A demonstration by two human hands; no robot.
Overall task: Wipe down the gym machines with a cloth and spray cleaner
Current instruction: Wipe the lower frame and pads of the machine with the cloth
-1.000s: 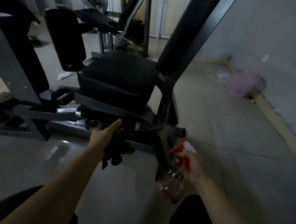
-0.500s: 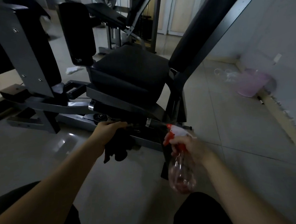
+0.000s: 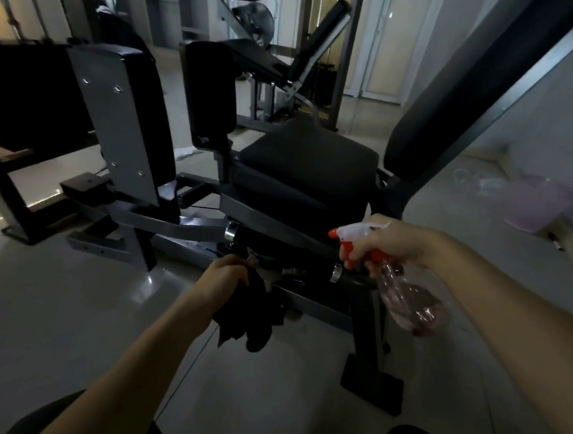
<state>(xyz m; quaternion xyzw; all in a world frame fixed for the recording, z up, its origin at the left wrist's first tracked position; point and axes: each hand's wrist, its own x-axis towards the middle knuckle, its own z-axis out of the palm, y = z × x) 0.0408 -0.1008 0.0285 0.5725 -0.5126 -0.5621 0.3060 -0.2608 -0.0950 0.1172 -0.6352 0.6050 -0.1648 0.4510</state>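
Observation:
A gym machine with a black padded seat (image 3: 308, 161), a slanted backrest (image 3: 456, 105) and a grey steel frame (image 3: 185, 226) stands in front of me. My left hand (image 3: 225, 274) grips a dark cloth (image 3: 254, 316) that hangs down against the machine's lower bar below the seat. My right hand (image 3: 390, 240) holds a clear spray bottle (image 3: 411, 299) with a red and white trigger head, raised beside the seat, nozzle pointing left toward the bar.
Two upright black leg pads (image 3: 207, 91) rise left of the seat. More gym equipment (image 3: 282, 59) stands behind. A pink basin (image 3: 546, 207) lies on the tiled floor by the right wall. A white rag (image 3: 185, 152) lies on the floor behind the machine.
My right hand has lifted the spray bottle from near the floor up to the level of the bar. My left hand has stayed at the bar with the cloth.

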